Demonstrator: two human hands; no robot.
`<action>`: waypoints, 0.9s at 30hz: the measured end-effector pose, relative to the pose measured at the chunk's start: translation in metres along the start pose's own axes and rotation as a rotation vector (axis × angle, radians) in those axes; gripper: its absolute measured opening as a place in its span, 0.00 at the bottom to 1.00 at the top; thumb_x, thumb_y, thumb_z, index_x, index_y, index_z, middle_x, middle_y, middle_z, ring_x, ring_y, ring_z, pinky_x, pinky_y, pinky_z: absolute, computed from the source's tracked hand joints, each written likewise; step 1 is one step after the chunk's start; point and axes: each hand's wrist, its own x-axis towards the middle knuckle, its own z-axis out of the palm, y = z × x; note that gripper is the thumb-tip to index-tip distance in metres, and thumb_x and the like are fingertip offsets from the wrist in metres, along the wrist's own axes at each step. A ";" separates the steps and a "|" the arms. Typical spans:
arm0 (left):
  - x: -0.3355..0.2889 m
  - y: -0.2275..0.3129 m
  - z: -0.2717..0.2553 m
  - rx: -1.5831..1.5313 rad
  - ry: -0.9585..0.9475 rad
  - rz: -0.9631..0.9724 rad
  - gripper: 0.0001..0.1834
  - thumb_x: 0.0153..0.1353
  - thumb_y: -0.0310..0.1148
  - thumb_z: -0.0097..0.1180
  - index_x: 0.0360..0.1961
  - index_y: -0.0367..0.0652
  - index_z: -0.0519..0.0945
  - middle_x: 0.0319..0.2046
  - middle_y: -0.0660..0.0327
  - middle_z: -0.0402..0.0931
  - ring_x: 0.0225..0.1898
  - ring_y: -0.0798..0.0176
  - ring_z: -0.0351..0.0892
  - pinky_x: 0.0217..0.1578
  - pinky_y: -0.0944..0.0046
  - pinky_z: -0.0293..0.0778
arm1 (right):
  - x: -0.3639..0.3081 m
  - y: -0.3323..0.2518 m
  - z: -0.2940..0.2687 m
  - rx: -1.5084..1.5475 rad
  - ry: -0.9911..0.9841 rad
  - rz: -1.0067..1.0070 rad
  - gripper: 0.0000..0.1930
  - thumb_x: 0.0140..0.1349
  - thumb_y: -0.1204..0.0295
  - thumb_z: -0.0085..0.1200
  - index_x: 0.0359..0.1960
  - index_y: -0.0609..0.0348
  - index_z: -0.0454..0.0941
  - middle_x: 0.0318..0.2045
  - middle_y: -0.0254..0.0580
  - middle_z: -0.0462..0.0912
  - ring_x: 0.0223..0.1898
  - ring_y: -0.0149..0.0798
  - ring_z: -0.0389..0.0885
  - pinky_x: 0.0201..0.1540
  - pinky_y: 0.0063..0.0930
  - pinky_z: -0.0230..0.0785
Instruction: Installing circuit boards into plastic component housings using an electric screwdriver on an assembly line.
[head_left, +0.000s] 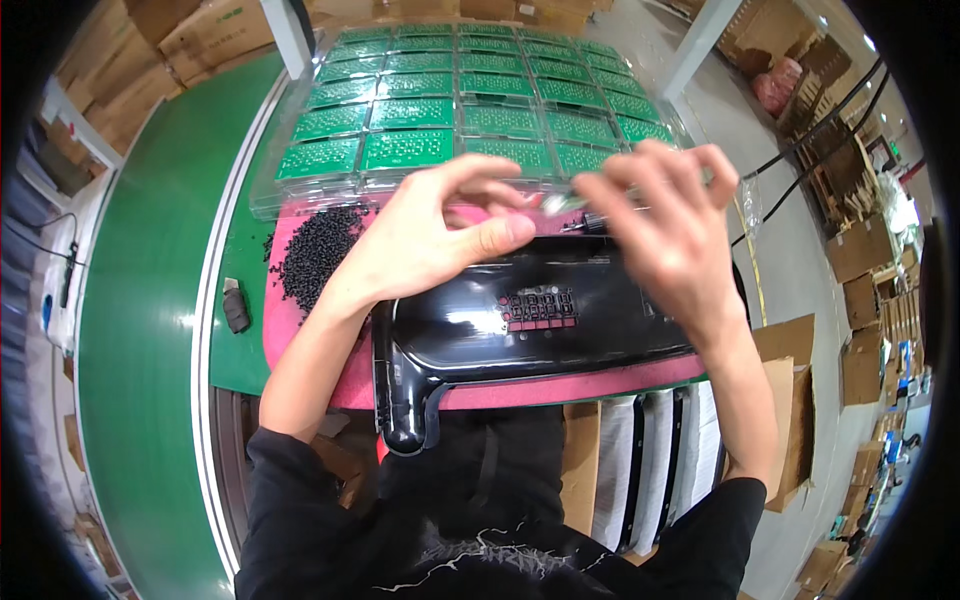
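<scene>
My left hand (425,232) hovers over the far left part of a glossy black plastic housing (450,350), fingers curved and apart, nothing visible in them. My right hand (668,235) is raised above the housing's right side, its fingers smeared by motion. By its fingertips, between the two hands, is a blurred pale-greenish thing (563,204) too smeared to name; whether the right hand grips it I cannot tell. The housing lies on a pink mat (560,391), with a group of small cutouts (540,310) near its middle. Behind its far edge rests a black tool (594,223) with a thin metal tip, partly hidden.
Clear plastic trays of green circuit boards (410,150) fill the far table. Small black parts (318,250) are heaped left of the housing. A utility knife (235,305) lies on the green table at left. Cardboard boxes (792,400) and wrapped white panels (655,470) stand below right.
</scene>
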 end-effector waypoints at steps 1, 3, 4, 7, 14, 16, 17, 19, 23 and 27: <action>-0.003 0.000 0.001 -0.032 -0.084 -0.099 0.36 0.55 0.50 0.69 0.56 0.32 0.76 0.37 0.58 0.81 0.38 0.68 0.79 0.42 0.69 0.75 | 0.001 -0.011 0.000 0.031 0.044 -0.078 0.17 0.47 0.70 0.61 0.42 0.52 0.83 0.41 0.29 0.79 0.47 0.33 0.77 0.53 0.39 0.55; -0.010 -0.003 0.004 -0.113 -0.186 -0.258 0.33 0.53 0.51 0.71 0.47 0.31 0.81 0.29 0.67 0.77 0.32 0.73 0.75 0.35 0.71 0.73 | 0.000 -0.032 0.011 0.007 0.203 -0.144 0.12 0.45 0.69 0.60 0.34 0.54 0.82 0.35 0.27 0.78 0.46 0.27 0.76 0.53 0.36 0.56; -0.014 -0.004 0.003 -0.081 -0.189 -0.274 0.34 0.51 0.50 0.72 0.48 0.30 0.81 0.29 0.66 0.77 0.32 0.74 0.75 0.34 0.70 0.74 | -0.002 -0.038 0.011 0.029 0.198 -0.131 0.11 0.45 0.69 0.60 0.33 0.54 0.82 0.35 0.27 0.78 0.46 0.27 0.76 0.53 0.35 0.56; -0.016 0.001 -0.008 0.104 -0.184 -0.240 0.32 0.46 0.45 0.74 0.47 0.31 0.81 0.32 0.62 0.80 0.32 0.72 0.77 0.35 0.67 0.75 | -0.005 -0.039 0.005 0.211 0.022 -0.055 0.15 0.46 0.67 0.64 0.38 0.55 0.82 0.39 0.30 0.78 0.48 0.34 0.76 0.54 0.37 0.58; -0.028 -0.015 -0.009 0.616 -0.260 0.488 0.34 0.35 0.43 0.76 0.44 0.35 0.82 0.27 0.58 0.78 0.28 0.57 0.79 0.27 0.62 0.76 | -0.029 -0.021 -0.001 0.931 -0.526 0.647 0.14 0.53 0.68 0.68 0.38 0.63 0.81 0.28 0.44 0.81 0.31 0.39 0.80 0.38 0.31 0.72; -0.028 -0.014 -0.002 0.591 -0.362 0.539 0.34 0.36 0.45 0.76 0.44 0.37 0.82 0.28 0.59 0.78 0.28 0.58 0.79 0.25 0.63 0.75 | -0.049 -0.031 -0.010 1.025 -0.554 0.730 0.09 0.56 0.72 0.63 0.32 0.66 0.81 0.16 0.43 0.78 0.19 0.32 0.78 0.26 0.25 0.71; -0.030 -0.015 0.001 0.573 -0.383 0.537 0.34 0.36 0.45 0.77 0.44 0.37 0.82 0.27 0.60 0.78 0.27 0.59 0.79 0.24 0.63 0.75 | -0.053 -0.034 -0.015 1.125 -0.637 0.811 0.07 0.57 0.74 0.61 0.32 0.67 0.81 0.17 0.43 0.79 0.21 0.30 0.79 0.27 0.25 0.72; -0.036 -0.015 0.008 0.556 -0.429 0.493 0.33 0.35 0.46 0.77 0.43 0.38 0.82 0.26 0.61 0.78 0.27 0.59 0.79 0.23 0.63 0.74 | -0.071 -0.041 -0.017 1.261 -0.637 0.944 0.07 0.58 0.76 0.58 0.34 0.70 0.80 0.18 0.43 0.80 0.22 0.28 0.79 0.28 0.24 0.73; -0.036 -0.011 0.010 0.551 -0.489 0.422 0.33 0.34 0.45 0.78 0.40 0.36 0.82 0.25 0.60 0.79 0.27 0.59 0.80 0.24 0.64 0.75 | -0.090 -0.045 -0.021 1.453 -0.583 1.116 0.11 0.59 0.75 0.60 0.41 0.71 0.79 0.22 0.40 0.82 0.23 0.29 0.80 0.32 0.23 0.75; -0.034 -0.021 0.010 0.555 -0.431 0.367 0.30 0.33 0.44 0.78 0.36 0.35 0.84 0.25 0.57 0.80 0.27 0.57 0.81 0.26 0.63 0.77 | -0.094 -0.043 -0.018 1.363 -0.498 0.885 0.25 0.46 0.69 0.74 0.46 0.64 0.79 0.37 0.43 0.84 0.37 0.35 0.82 0.44 0.30 0.75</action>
